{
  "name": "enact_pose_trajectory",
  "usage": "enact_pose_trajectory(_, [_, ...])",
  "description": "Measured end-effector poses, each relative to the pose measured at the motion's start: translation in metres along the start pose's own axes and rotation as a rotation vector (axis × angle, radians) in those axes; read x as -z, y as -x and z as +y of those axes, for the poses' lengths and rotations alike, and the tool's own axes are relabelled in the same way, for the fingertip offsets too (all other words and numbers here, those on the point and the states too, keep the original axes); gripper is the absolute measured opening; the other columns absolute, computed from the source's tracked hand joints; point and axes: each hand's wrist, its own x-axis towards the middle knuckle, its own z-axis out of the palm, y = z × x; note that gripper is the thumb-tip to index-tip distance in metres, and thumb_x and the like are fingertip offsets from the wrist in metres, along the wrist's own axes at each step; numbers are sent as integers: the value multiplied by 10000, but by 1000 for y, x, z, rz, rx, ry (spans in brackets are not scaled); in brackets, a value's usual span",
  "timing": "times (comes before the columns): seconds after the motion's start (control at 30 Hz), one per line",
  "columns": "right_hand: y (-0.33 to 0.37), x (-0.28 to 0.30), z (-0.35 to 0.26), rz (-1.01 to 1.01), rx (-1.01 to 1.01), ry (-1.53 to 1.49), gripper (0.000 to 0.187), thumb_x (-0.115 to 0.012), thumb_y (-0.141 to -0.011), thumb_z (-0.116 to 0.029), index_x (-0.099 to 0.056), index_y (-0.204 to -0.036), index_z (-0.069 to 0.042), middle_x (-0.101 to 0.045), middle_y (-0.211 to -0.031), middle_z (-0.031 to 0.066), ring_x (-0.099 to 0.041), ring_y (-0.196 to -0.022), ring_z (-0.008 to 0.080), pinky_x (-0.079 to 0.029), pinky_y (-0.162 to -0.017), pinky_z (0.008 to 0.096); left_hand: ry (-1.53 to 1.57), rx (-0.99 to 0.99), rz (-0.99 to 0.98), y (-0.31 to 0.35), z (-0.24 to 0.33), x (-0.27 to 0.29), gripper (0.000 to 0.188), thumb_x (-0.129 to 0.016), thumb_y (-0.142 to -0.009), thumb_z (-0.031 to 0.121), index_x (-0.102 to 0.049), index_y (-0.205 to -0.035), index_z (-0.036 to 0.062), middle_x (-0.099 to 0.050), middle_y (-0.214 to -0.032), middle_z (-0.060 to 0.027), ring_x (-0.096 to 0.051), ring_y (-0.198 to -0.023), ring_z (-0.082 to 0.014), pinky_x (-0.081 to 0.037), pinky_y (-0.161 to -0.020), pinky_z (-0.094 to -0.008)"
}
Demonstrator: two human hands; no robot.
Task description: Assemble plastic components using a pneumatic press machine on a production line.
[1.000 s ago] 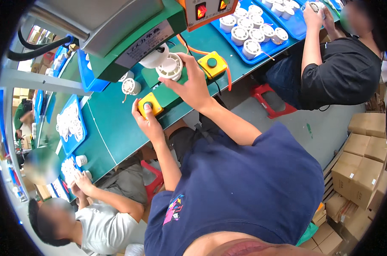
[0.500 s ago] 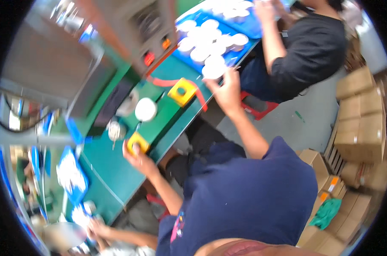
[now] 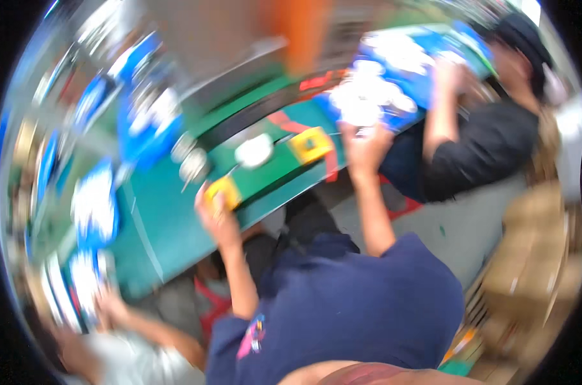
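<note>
The left hand (image 3: 219, 218) is bent around the near-left corner of a yellow button box (image 3: 228, 192), fingers along its outer side and thumb lying over its top — closed on it, though the button itself is hidden. The right hand (image 3: 367, 153) is raised well to the right of the left one, fingertips at the near edge of a blue tray (image 3: 403, 120) crowded with white round parts (image 3: 368, 96). Its thumb and fingers point up toward those parts; blur and glare hide the fingertips, so I cannot tell whether they are apart or pinching a part.

Between the hands, a single white round part (image 3: 254, 151) sits on the green machine base (image 3: 272, 168), beyond and to the right of the left hand. A second yellow button box (image 3: 312, 145) stands just left of the right hand, an orange strap (image 3: 331, 168) beside it. More white pieces (image 3: 193, 165) lie just beyond the left hand. To the right of the right hand — and farther off — is a co-worker's hand (image 3: 450, 74).
</note>
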Motion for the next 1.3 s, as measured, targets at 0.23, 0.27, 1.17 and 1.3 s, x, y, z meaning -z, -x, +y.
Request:
enact_pose_trajectory(0.23, [-2, -19, 32, 108, 111, 92, 649, -815, -850, -479, -660, -1191, 52, -706, -1060, 243, -649, -986, 447, -486, -890, 542, -184, -269, 134, -18, 48, 25, 439, -681, -940, 139, -545, -1329, -13, -563, -1293, -232, -558, -1236, -393, -450, -1070, -447])
enact_pose_trajectory(0.27, [-1, -21, 31, 92, 97, 144, 687, -806, -852, -499, -640, -1230, 50, -694, -1100, 247, -633, -1021, 450, -474, -907, 549, -149, -299, 131, -29, 51, 27, 428, -682, -937, 133, -549, -1317, -10, -565, -1284, -232, -564, -1225, -396, -460, -1057, -447])
enact_pose_trajectory(1.17, [19, -31, 34, 79, 69, 142, 667, -717, -940, -438, -543, -1411, 1, -625, -1328, 226, -539, -1220, 425, -381, -1052, 525, -662, 47, -220, -410, -87, -25, 733, -780, -741, 368, -606, -1317, -50, -682, -1251, -292, -679, -1159, -392, -515, -1033, -453])
enact_pose_trajectory(1.3, [22, -31, 42, 104, 101, 121, 661, -725, -932, -406, -526, -1408, 9, -610, -1282, 225, -519, -1195, 421, -353, -1054, 536, -695, -48, -127, -388, -44, -29, 600, -773, -768, 328, -689, -1270, 10, -661, -1314, -255, -621, -1239, -411, -481, -1087, -474])
